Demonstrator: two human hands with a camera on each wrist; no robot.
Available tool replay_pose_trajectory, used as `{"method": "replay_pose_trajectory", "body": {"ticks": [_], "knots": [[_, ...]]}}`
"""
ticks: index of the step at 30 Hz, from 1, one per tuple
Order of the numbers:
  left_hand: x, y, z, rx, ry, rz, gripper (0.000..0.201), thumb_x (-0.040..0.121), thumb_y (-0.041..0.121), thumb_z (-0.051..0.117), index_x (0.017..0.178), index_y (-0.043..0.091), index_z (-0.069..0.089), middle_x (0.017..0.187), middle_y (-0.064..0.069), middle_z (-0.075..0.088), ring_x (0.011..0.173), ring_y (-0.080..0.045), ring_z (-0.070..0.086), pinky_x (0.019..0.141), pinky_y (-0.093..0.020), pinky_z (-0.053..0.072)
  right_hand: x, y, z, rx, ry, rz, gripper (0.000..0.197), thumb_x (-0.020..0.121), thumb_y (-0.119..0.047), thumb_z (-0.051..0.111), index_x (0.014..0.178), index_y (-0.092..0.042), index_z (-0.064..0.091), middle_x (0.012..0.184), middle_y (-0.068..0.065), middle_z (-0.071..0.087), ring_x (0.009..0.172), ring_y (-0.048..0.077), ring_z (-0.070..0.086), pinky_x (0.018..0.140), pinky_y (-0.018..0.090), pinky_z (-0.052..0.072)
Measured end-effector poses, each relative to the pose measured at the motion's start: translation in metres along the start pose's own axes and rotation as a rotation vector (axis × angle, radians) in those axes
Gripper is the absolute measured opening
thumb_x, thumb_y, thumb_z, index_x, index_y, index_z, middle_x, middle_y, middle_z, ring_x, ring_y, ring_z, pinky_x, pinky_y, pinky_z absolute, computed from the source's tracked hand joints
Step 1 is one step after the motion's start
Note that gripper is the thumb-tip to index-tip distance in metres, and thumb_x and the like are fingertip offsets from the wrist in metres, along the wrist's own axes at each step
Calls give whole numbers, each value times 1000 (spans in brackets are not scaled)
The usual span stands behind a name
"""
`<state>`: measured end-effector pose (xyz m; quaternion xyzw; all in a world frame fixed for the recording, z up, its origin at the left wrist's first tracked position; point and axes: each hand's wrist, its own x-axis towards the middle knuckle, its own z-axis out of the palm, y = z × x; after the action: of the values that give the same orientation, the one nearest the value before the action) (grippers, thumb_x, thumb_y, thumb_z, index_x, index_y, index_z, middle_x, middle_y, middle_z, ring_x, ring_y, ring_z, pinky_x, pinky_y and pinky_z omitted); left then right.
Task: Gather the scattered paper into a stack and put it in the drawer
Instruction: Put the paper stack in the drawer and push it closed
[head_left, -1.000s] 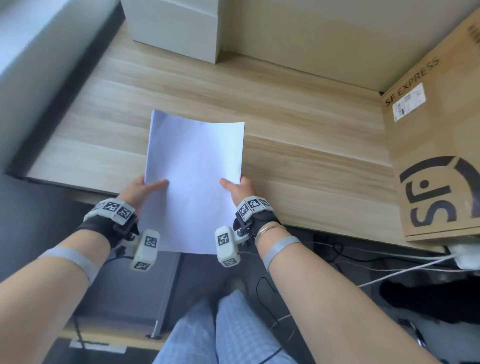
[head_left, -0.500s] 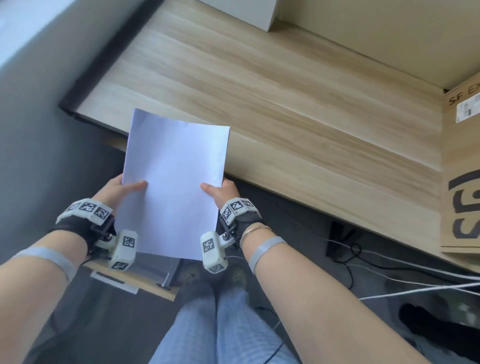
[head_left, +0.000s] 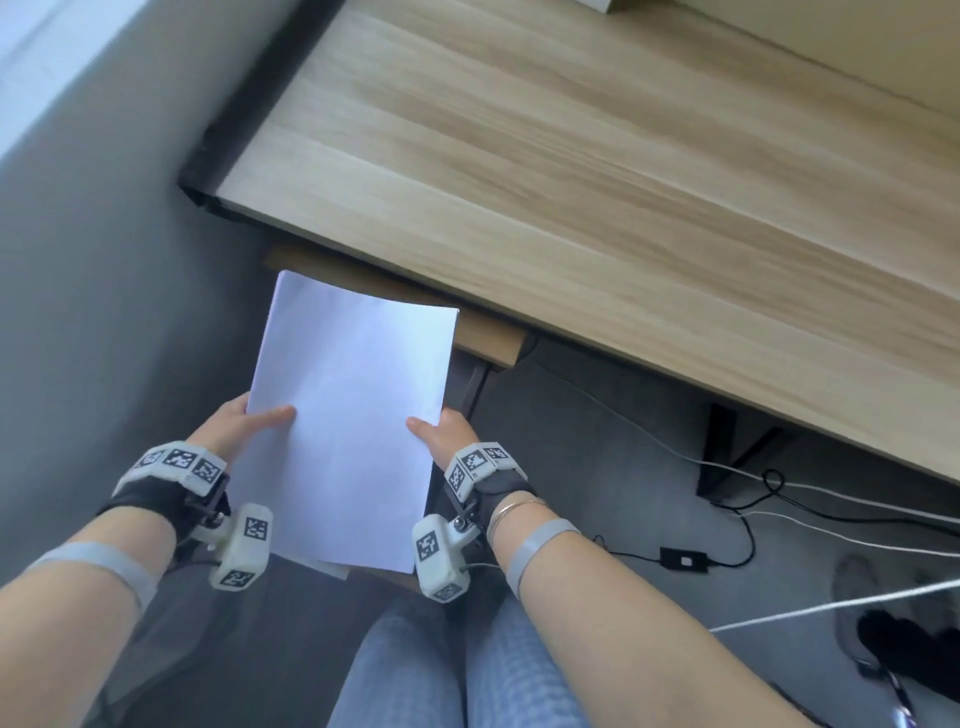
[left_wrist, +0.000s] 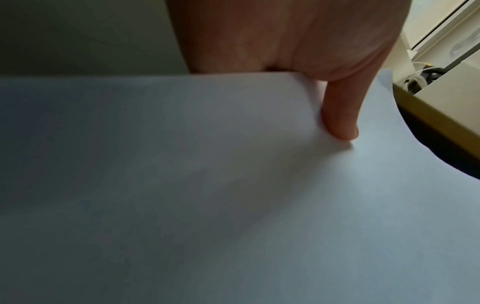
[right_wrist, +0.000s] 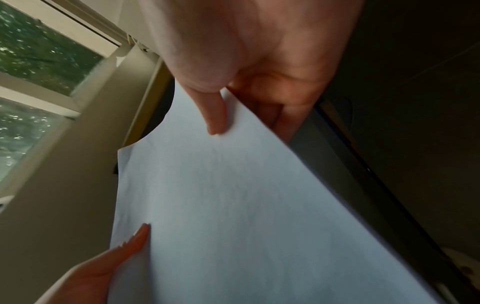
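Note:
A stack of white paper (head_left: 353, 410) hangs in the air in front of the desk edge, over the wooden drawer (head_left: 488, 338) that juts out beneath the desktop. My left hand (head_left: 244, 423) pinches the stack's left edge, thumb on top and fingers underneath. My right hand (head_left: 441, 431) pinches the right edge the same way. The left wrist view shows the thumb (left_wrist: 340, 119) pressed on the paper (left_wrist: 233, 185). In the right wrist view my thumb (right_wrist: 215, 115) lies on the sheet (right_wrist: 246, 205), fingers below. The paper hides most of the drawer.
The light wooden desk (head_left: 597, 182) fills the upper right, with a grey wall (head_left: 104, 260) to the left. Cables (head_left: 779, 499) and a small black adapter (head_left: 683, 560) lie on the grey floor under the desk. My knees (head_left: 457, 670) are at the bottom.
Both hands have brought the stack off the desktop, back toward me and down, to a spot in front of the desk edge above the drawer. The grip is unchanged.

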<state>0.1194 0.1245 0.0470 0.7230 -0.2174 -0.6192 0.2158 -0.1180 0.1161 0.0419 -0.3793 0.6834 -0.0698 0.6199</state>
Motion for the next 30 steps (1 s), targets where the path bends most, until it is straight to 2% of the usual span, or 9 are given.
{"method": "replay_pose_trajectory", "body": {"ticks": [4, 8, 10, 15, 18, 21, 24, 27, 30], "knots": [[25, -16, -3, 26, 14, -41, 30, 88, 10, 59, 118, 13, 56, 88, -10, 65, 70, -28, 62, 79, -42, 49, 19, 14, 17, -4, 40, 49, 33, 92, -18, 48, 120, 0, 52, 121, 14, 59, 112, 32, 56, 90, 33, 43], [55, -30, -1, 93, -5, -78, 37, 87, 14, 61, 124, 11, 56, 94, -10, 67, 79, -28, 62, 80, -41, 49, 44, 32, 26, -61, 87, 64, 8, 90, -14, 51, 85, -8, 48, 78, 2, 52, 77, 23, 52, 68, 27, 41], [71, -33, 2, 136, -27, -89, 38, 87, 15, 61, 125, 11, 55, 105, -13, 65, 81, -25, 62, 82, -38, 46, 57, 38, 30, -86, 102, 95, 22, 90, -12, 51, 71, -10, 39, 66, -2, 41, 61, 17, 43, 55, 25, 35], [108, -39, 9, 220, -33, -120, 42, 87, 13, 61, 128, 7, 53, 115, -13, 62, 92, -29, 60, 82, -36, 45, 88, 49, 40, -131, 91, 217, 28, 94, -3, 38, 68, -11, 32, 67, 2, 38, 76, 24, 43, 66, 28, 34], [131, -34, 12, 284, -43, -105, 43, 88, 14, 60, 129, 6, 52, 113, -14, 61, 94, -29, 59, 84, -37, 44, 104, 44, 41, -62, 61, 248, 11, 94, -6, 36, 100, -7, 45, 93, 11, 52, 82, 25, 47, 70, 29, 36], [151, -27, 19, 358, -36, -60, 44, 89, 17, 60, 131, 8, 51, 122, -16, 61, 97, -28, 57, 87, -36, 42, 112, 39, 38, 19, 48, 270, 55, 96, -13, 39, 148, -16, 22, 137, 12, 48, 103, 29, 55, 79, 28, 39], [167, -23, 31, 411, -46, -47, 43, 89, 17, 60, 130, 7, 53, 112, -13, 62, 95, -26, 57, 86, -34, 41, 113, 34, 34, 85, 57, 280, 70, 97, -17, 42, 152, -24, -1, 146, 13, 40, 102, 29, 58, 82, 29, 45], [178, -22, 41, 412, -55, -62, 43, 88, 17, 61, 129, 6, 54, 105, -11, 61, 92, -27, 58, 83, -33, 43, 117, 36, 35, 124, 82, 272, 77, 96, -17, 46, 151, -27, -7, 141, 16, 46, 64, 19, 50, 64, 27, 41], [184, -23, 52, 418, -42, -76, 39, 89, 17, 59, 126, 6, 55, 103, -10, 60, 90, -26, 57, 80, -31, 41, 122, 35, 34, 143, 86, 283, 80, 95, -19, 48, 151, -26, -9, 150, 15, 34, 103, 30, 58, 85, 30, 45]]}}
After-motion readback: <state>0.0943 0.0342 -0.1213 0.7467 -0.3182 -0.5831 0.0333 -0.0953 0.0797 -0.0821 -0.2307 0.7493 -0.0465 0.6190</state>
